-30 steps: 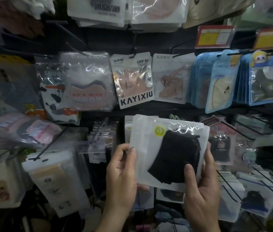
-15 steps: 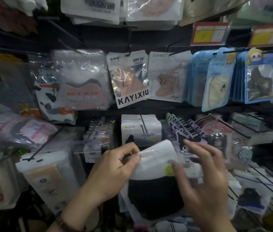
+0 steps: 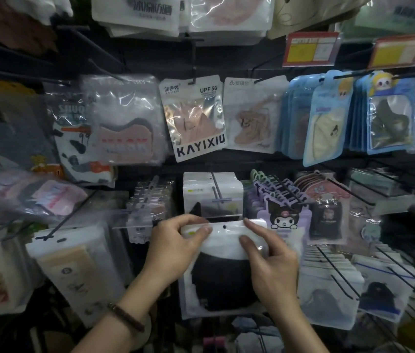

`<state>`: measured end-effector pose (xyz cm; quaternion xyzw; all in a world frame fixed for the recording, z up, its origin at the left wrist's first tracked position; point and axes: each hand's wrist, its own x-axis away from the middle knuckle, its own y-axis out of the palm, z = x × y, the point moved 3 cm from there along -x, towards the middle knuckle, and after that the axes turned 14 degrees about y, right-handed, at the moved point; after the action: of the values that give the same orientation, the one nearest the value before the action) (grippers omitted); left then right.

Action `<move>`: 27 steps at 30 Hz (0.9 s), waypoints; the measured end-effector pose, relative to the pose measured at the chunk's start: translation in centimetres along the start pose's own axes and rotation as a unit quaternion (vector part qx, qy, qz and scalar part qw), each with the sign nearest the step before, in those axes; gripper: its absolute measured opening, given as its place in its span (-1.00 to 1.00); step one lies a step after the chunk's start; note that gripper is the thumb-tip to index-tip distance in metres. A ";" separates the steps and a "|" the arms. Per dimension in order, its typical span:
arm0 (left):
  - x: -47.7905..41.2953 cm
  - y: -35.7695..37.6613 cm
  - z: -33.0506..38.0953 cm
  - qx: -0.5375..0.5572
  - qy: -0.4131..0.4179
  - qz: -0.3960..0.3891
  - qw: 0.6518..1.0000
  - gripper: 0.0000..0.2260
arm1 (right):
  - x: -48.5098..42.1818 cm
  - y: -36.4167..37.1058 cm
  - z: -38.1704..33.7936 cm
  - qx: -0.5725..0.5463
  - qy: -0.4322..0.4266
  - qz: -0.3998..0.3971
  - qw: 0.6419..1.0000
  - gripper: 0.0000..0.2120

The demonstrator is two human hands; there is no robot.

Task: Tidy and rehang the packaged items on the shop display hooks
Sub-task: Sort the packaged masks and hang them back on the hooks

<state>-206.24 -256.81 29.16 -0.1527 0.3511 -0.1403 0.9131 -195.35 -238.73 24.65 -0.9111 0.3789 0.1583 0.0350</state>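
Shop: packets (image 3: 196, 118) on hooks (image 3: 216, 186)

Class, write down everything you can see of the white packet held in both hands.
The white packet is a glossy plastic pouch: opaque white header above, clear window below showing a dark folded item. A small hang hole sits near its top edge; a yellow sticker shows near the top left corner. It stands upright facing the camera, just below a hook of similar packets, hole apparently not yet on it. The left hand pinches its top left corner; the right hand pinches the header's right side.
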 end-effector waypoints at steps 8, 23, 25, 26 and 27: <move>-0.6 1.0 0.0 0.111 -0.018 0.066 0.992 -0.89 | -2.4 1.1 -0.5 0.014 -0.058 0.005 0.998 -0.67; -1.5 0.6 -0.9 0.014 0.132 0.057 0.990 -0.79 | -4.0 1.7 -0.3 0.059 -0.092 0.017 0.994 -0.70; -1.3 0.8 -1.3 -0.016 0.140 0.066 0.988 -0.79 | -4.1 1.7 -0.2 0.075 -0.093 0.020 0.993 -0.70; -1.1 1.0 -1.6 -0.029 0.138 0.069 0.988 -0.79 | -4.1 1.7 -0.1 0.085 -0.087 0.019 0.992 -0.70; -0.9 1.2 -1.9 -0.038 0.132 0.071 0.988 -0.77 | -4.3 1.7 0.1 0.096 -0.073 0.015 0.993 -0.70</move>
<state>-207.95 -255.70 27.88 -0.1419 0.4834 -0.0808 0.8600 -199.41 -237.06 26.00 -0.8838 0.4024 0.1877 0.1476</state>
